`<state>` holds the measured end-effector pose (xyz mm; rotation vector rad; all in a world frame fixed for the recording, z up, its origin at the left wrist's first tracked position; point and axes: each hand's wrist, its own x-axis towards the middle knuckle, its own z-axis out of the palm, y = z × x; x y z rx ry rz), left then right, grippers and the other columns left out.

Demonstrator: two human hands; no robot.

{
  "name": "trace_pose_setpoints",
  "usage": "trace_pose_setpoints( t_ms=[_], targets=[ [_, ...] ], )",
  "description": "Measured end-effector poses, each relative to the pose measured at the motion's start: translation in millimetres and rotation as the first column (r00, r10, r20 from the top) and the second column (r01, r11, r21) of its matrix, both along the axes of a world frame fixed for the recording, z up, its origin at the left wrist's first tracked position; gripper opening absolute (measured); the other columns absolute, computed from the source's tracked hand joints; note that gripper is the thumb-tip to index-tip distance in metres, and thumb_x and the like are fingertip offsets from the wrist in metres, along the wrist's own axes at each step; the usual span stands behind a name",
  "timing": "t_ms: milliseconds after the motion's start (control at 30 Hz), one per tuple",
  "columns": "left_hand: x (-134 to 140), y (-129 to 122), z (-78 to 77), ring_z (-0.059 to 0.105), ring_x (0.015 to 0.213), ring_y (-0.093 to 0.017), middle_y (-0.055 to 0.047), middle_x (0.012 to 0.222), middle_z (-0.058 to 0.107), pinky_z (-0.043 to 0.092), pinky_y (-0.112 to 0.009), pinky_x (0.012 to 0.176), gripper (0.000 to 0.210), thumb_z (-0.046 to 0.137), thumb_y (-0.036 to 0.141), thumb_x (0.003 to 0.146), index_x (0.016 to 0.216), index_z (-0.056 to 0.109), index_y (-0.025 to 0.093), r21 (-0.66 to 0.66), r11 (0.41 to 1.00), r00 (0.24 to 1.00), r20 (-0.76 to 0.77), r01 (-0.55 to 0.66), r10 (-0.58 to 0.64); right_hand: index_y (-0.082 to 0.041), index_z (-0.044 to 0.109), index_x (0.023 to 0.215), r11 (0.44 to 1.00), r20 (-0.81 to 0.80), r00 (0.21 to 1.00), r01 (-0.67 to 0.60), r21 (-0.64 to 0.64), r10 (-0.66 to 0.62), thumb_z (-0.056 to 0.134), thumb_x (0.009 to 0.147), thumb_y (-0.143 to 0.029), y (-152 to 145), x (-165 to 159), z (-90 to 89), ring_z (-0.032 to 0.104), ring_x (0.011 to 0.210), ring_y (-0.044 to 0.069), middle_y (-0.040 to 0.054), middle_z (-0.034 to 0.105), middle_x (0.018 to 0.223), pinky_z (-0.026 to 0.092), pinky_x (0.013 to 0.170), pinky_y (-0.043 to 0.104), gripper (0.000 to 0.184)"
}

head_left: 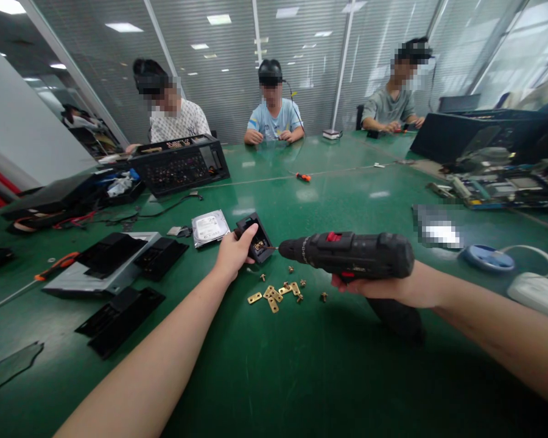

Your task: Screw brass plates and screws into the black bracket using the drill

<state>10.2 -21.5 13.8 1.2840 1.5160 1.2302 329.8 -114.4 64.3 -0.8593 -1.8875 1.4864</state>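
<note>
My left hand [235,250] is closed on a small black plastic box [265,229], tilted so that its open side shows several brass-coloured pieces [258,246] inside. In my right hand [383,286] is a black cordless drill [347,252], held level by its handle. Its bit points left and reaches to the box's near right edge; whether the tip touches a piece inside I cannot tell. On the green table below the box lie several small brass plates [273,294] with holes. Several loose screws [324,297] are scattered around them.
A hard drive [210,227] sits behind my left hand. Black brackets [119,319], a metal drive case [100,267] and an orange screwdriver [57,266] lie left. Circuit boards [506,182] and a blue round object [491,258] are right. Three people sit across the green table [347,377].
</note>
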Motion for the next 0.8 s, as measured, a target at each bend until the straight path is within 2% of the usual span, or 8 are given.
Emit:
trace_pose_setpoints(
  t_ms=[167, 267, 533, 700, 800],
  targets=[
    [0, -1, 1.7, 0.069, 0.06, -0.018, -0.011, 0.084, 0.074, 0.051, -0.021, 0.038, 0.053, 0.068, 0.062, 0.083, 0.099, 0.07, 0.012, -0.012, 1.0, 1.0, 0.001, 0.009, -0.009, -0.019, 0.059, 0.142, 0.999, 0.078, 0.997, 0.012, 0.038, -0.015, 0.075, 0.086, -0.028, -3, 1, 2.9, 0.072, 0.096, 0.024, 0.0074, 0.077, 0.104, 0.058, 0.088, 0.038, 0.059],
    [0, 0, 1.5, 0.069, 0.06, -0.018, -0.011, 0.083, 0.074, 0.052, -0.021, 0.038, 0.054, 0.067, 0.063, 0.083, 0.1, 0.07, 0.011, -0.023, 1.0, 1.0, 0.011, -0.003, 0.003, -0.02, 0.055, 0.146, 0.999, 0.063, 0.998, 0.004, 0.045, -0.007, 0.074, 0.087, -0.027, -3, 0, 4.3, 0.072, 0.097, 0.023, 0.0063, 0.077, 0.105, 0.058, 0.087, 0.035, 0.063],
    [1, 0, 0.1, 0.07, 0.06, -0.018, -0.009, 0.083, 0.073, 0.053, -0.023, 0.038, 0.055, 0.067, 0.065, 0.082, 0.099, 0.07, 0.013, -0.011, 1.0, 1.0, -0.002, -0.018, 0.018, -0.024, 0.065, 0.136, 0.995, -0.038, 0.999, -0.027, 0.091, 0.03, 0.076, 0.085, -0.021, 2, 1, -7.4, 0.077, 0.092, 0.021, 0.0049, 0.079, 0.102, 0.063, 0.08, 0.03, 0.052],
    [1, 0, 1.1, 0.071, 0.063, -0.019, -0.01, 0.085, 0.074, 0.053, -0.022, 0.038, 0.053, 0.066, 0.064, 0.083, 0.1, 0.071, 0.013, -0.02, 1.0, 1.0, 0.008, -0.024, 0.024, -0.025, 0.068, 0.128, 0.984, -0.027, 0.999, -0.04, 0.171, 0.045, 0.074, 0.085, -0.019, -1, -2, -1.8, 0.076, 0.089, 0.019, 0.0025, 0.079, 0.1, 0.063, 0.079, 0.028, 0.044],
    [1, 0, 1.1, 0.071, 0.062, -0.019, -0.011, 0.085, 0.074, 0.053, -0.022, 0.038, 0.054, 0.066, 0.064, 0.083, 0.1, 0.071, 0.013, -0.024, 0.999, 1.0, 0.002, -0.026, 0.026, -0.024, 0.067, 0.129, 0.986, -0.01, 0.999, -0.045, 0.159, 0.047, 0.073, 0.084, -0.02, -2, -4, 1.6, 0.077, 0.091, 0.021, 0.0031, 0.079, 0.101, 0.063, 0.08, 0.03, 0.045]
  ],
)
